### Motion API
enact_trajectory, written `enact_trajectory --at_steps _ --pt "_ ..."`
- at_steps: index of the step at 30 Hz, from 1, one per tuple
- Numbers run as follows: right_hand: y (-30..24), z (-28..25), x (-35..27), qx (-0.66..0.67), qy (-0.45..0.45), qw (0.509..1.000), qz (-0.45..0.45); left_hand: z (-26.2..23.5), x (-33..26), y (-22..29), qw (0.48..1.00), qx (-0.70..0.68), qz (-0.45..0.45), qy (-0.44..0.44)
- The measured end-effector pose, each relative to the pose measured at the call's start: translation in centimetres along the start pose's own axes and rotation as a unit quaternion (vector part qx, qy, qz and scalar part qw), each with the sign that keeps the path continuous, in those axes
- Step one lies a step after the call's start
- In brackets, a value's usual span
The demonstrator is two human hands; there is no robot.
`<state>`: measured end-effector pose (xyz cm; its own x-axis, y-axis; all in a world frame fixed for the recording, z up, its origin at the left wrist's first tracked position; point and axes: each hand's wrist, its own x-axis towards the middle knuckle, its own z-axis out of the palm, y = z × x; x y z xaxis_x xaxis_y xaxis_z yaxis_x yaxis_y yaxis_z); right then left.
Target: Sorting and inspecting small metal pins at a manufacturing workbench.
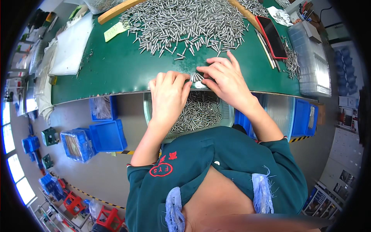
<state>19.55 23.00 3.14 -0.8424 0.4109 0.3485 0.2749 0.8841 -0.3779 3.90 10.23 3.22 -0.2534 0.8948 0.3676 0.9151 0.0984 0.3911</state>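
Close to the table's front edge, a small row of metal pins (196, 77) stands between my two hands. My left hand (168, 92) is closed, with its thumb and forefinger at the row's left side. From the other side, my right hand (226, 80) pinches the pins between thumb and forefinger, its other fingers raised. A big heap of the same silvery pins (189, 29) covers the far middle of the green table (123, 69). Below the edge, in front of my body, a pale green basket (228, 116) holds many more pins.
Wooden strips (118, 11) flank the heap. A red-edged phone (272, 38), pens (266, 50) and loose pins lie at the right, beside clear plastic boxes (309, 58). White sheets (73, 46) cover the table's left. Blue bins (108, 135) stand on the floor.
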Motion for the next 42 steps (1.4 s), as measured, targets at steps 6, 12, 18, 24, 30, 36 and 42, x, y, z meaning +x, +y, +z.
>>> enact_trajectory --at_steps 6,12,18,24,30,36,42 --pt "0.1 0.3 0.1 0.016 0.023 0.999 0.023 0.6 0.8 -0.4 1.0 -0.01 0.021 0.003" --pt "0.2 -0.3 0.5 0.044 0.063 0.997 0.01 1.4 2.6 -0.1 0.996 -0.073 0.054 0.021" --pt "0.3 -1.2 0.8 0.064 0.084 0.994 -0.013 0.0 3.1 -0.8 0.991 -0.127 0.025 -0.033" --pt "2.4 -1.8 0.4 0.004 0.093 0.995 0.03 -3.3 2.0 -8.8 0.98 0.131 -0.083 0.121" --pt "2.5 -1.5 0.3 -0.001 0.074 0.997 0.031 -5.5 1.0 -9.9 0.95 0.2 -0.188 0.148" --pt "1.8 -1.6 0.4 0.002 0.048 0.998 0.041 -1.1 2.2 -3.6 0.995 0.056 -0.03 0.082" --pt "2.2 -1.7 0.0 -0.013 0.048 0.997 0.057 2.0 3.8 -0.7 0.993 0.105 -0.027 0.043"
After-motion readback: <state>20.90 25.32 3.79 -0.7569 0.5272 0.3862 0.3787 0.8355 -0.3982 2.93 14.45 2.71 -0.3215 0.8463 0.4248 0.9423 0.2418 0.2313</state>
